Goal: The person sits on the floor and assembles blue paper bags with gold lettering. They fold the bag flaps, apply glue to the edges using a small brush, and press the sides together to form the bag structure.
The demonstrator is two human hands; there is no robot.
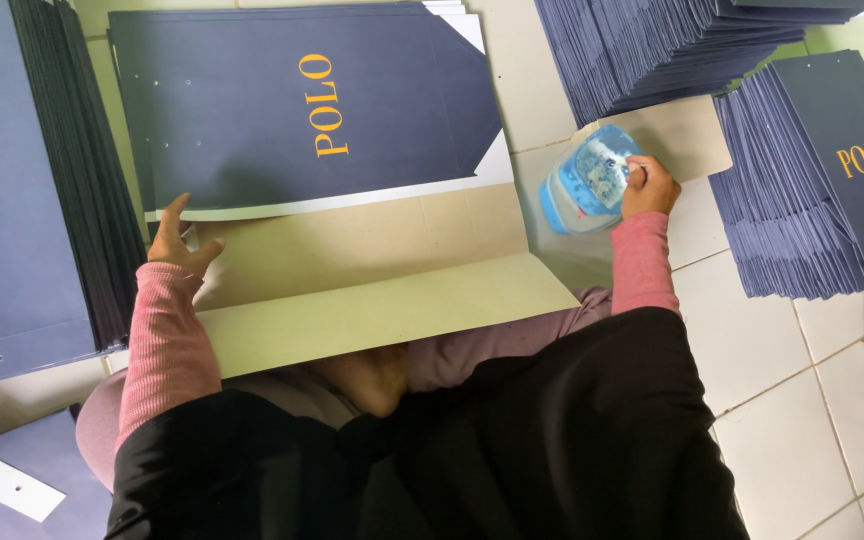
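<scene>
Person sits on tiled floor (802, 400), work laid out in front. Left hand (177, 240) open, fingers spread, fingertips pressing the near edge of the navy sheet (292, 110), seemingly pinning it so it stays flat. Sheet lies flat on beige board (372, 270), gold lettering up, white underside showing along the near edge and at one folded corner. Board spreads across the lap and floor, likely as a work surface; its near flap tilts up toward the body

Right hand (649, 185) clenched round a thin tool, tip dipped in the blue tub (587, 180). Tub sits tilted on the board's right end, within easy reach. Contents look whitish, probably glue, hard to tell. Tool mostly hidden by the fingers, brush or stick unclear

Stacks of matching navy sheets around: left stack (22, 180), fanned stack top right (672, 50), another at right (822, 190), all cut off by frame. Black cloth (512, 450) hides the lap and legs. White strip (2, 480) bottom left, partly cut off
</scene>
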